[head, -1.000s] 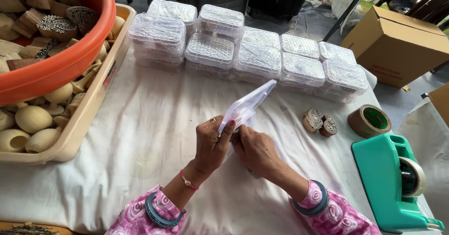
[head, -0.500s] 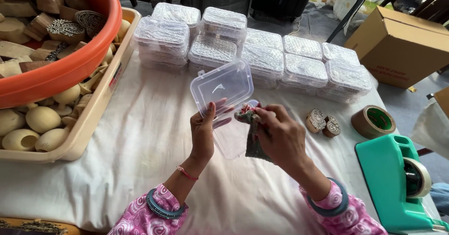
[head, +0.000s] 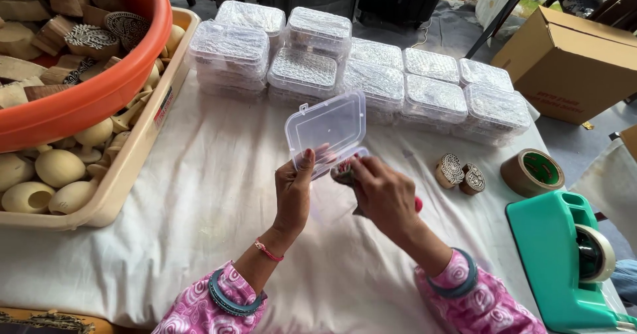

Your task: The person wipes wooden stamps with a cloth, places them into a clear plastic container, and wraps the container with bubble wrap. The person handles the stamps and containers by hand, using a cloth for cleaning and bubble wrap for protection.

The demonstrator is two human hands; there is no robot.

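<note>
The left hand (head: 293,191) pinched the clear box (head: 326,129) — lid upright, long axis left-right — while the right hand (head: 383,194) clutched a cloth pouch (head: 345,173).

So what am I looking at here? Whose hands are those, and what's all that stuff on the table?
The camera sits on a person's head and looks down, so those are that person's own two hands. The left hand holds a small clear plastic box with its lid open. The right hand pushes a little patterned cloth bundle into it. On the white cloth lie stacks of closed clear boxes, two carved wooden stamps, a roll of brown tape and a green tape dispenser. At the left, an orange tub holds more carved blocks, above a beige tray of wooden knobs.
</note>
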